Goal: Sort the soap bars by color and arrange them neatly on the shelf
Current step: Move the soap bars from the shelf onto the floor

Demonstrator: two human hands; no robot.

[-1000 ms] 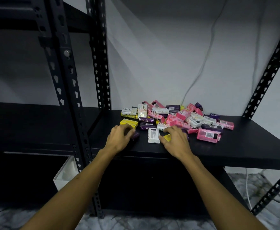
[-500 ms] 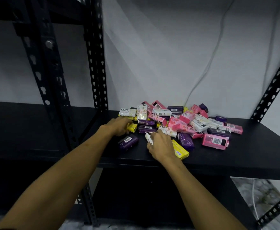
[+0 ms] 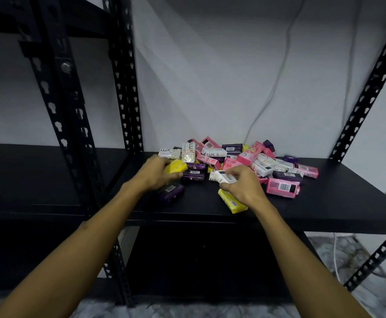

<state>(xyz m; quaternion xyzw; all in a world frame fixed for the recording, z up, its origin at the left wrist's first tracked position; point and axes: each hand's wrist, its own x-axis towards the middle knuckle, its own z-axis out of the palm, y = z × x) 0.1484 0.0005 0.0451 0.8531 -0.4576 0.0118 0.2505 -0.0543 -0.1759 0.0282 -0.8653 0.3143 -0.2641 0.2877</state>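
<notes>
The sorting has barely begun, judging by how the bars lie. On the black shelf (image 3: 325, 203) almost all the soap sits in one mixed pile (image 3: 244, 157) of white, pink, purple and yellow packs near the back wall, with no colour groups or rows visible anywhere.

Left to right: the left hand (image 3: 155, 172) has its fingers curled round a yellow bar (image 3: 177, 166) at the pile's left edge. Just below that hand a purple bar (image 3: 171, 193) lies alone toward the front of the shelf. The right hand (image 3: 241, 184) pinches a white bar (image 3: 224, 176) between thumb and fingers, just in front of the pile. Partly under that wrist lies a second yellow bar (image 3: 231, 200), near the front edge. Farther right a pink bar (image 3: 282, 187) sits at the pile's front.

Those few loose bars may be the start of colour groups, but that is a guess; nearly everything is left to separate and line up.

Much is hard to read. The scene is dim, and bars low in the pile are covered by others, so a count by colour is not possible. The left hand hides most of its bar, and its fingertips are out of sight. The neighbouring shelf section at far left is too dark to make out.
</notes>
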